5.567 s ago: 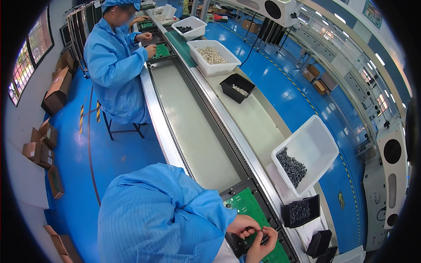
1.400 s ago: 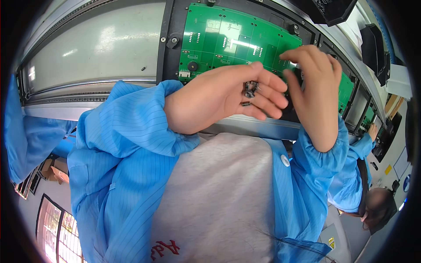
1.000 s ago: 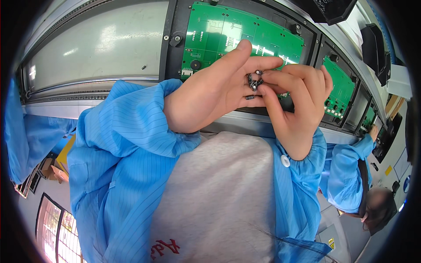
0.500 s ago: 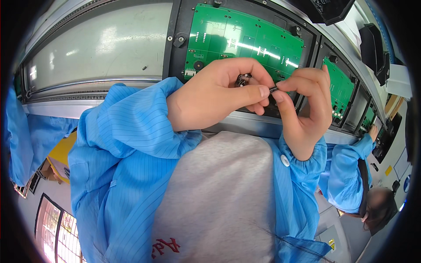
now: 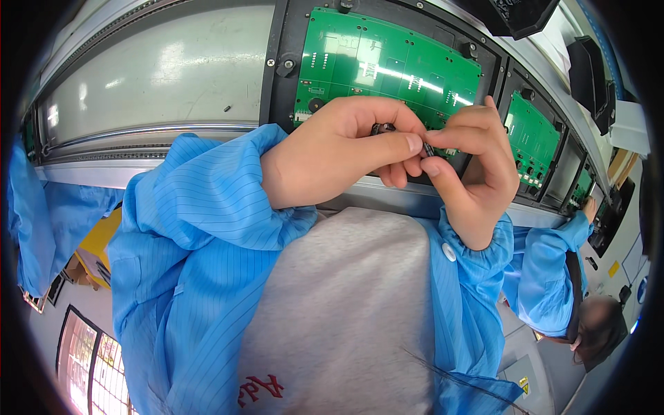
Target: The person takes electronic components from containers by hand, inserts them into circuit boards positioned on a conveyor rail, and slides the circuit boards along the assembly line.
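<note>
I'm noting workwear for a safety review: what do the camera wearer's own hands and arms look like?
The left hand and right hand are bare; no gloves show. Both arms wear loose blue sleeves gathered at the cuffs: the left sleeve has fine dark stripes, and the right sleeve is blue too.

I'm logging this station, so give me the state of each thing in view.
Left hand, curled around black parts
Right hand, pinching held part
Held part, between both hands' fingertips
Near board, framed, partly hidden by hands
Right board, framed, partly populated
Loose part, lying on line bed
</note>
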Motion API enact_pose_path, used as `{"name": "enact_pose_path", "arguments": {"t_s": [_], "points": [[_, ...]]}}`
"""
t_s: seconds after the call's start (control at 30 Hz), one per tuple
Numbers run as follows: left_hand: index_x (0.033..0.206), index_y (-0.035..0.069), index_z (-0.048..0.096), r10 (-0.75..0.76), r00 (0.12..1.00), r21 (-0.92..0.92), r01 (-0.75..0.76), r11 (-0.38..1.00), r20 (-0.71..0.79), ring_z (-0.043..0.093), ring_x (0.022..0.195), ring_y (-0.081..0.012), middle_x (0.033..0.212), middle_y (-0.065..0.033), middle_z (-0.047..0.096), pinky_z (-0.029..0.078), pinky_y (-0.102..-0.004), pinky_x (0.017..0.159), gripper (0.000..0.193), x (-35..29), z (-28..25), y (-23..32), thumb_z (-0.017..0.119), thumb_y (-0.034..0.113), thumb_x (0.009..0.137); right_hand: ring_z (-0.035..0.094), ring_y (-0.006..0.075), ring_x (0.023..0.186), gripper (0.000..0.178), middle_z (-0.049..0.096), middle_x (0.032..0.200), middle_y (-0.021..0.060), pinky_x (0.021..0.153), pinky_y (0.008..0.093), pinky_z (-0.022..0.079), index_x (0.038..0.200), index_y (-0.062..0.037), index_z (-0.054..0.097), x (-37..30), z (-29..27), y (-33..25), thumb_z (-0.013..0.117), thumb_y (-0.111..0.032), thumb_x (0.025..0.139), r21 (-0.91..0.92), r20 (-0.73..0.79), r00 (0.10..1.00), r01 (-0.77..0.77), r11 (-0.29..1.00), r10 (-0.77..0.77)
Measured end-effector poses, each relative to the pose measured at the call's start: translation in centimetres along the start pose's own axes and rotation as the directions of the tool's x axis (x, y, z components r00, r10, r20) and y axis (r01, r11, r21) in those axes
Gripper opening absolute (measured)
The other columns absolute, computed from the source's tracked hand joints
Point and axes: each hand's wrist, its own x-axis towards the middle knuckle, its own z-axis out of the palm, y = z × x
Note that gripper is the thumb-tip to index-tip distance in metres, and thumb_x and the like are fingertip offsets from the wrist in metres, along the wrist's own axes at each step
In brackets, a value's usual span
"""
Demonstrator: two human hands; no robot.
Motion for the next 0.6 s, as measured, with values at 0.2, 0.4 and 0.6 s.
{"name": "enact_pose_path", "arguments": {"t_s": [0.2,0.4,0.6], "points": [[0.096,0.002,0.056,0.059,0.997,0.017,-0.059,0.998,-0.047,0.055,0.071,-0.0112,0.079,-0.0056,0.057,0.047,-0.0206,0.068,0.01,-0.05,0.12,-0.25,0.054,0.01,0.091,0.05,0.0153,0.074,0.016,0.056,0.078,0.002,0.094,0.0375,0.028,0.08,-0.009,0.068,-0.32,0.58,-0.28,0.072,-0.01,0.065,0.009,-0.047,0.999,-0.015,1.0,0.016],[0.097,0.003,0.055,0.023,1.0,0.031,-0.024,0.999,0.007,0.054,0.071,-0.012,0.079,-0.0059,0.058,0.046,-0.0215,0.068,0.009,-0.1,-0.42,-0.58,0.054,0.009,0.09,0.05,0.0154,0.072,0.015,0.056,0.076,0.0025,0.086,0.0337,0.031,0.08,-0.0087,0.068,-0.36,0.9,-0.36,0.071,-0.009,0.065,-0.009,-0.097,0.995,-0.015,1.0,0.014],[0.097,0.003,0.054,0.069,0.997,0.017,-0.068,0.998,-0.045,0.051,0.066,-0.0126,0.077,-0.0055,0.054,0.043,-0.0225,0.064,0.014,-0.17,-0.4,-0.35,0.047,0.014,0.093,0.05,0.0148,0.073,0.012,0.056,0.076,0.0013,0.082,0.0311,0.029,0.079,-0.0082,0.066,-0.11,0.52,-0.3,0.07,-0.008,0.067,-0.195,-0.074,0.994,0.061,0.979,-0.076]]}}
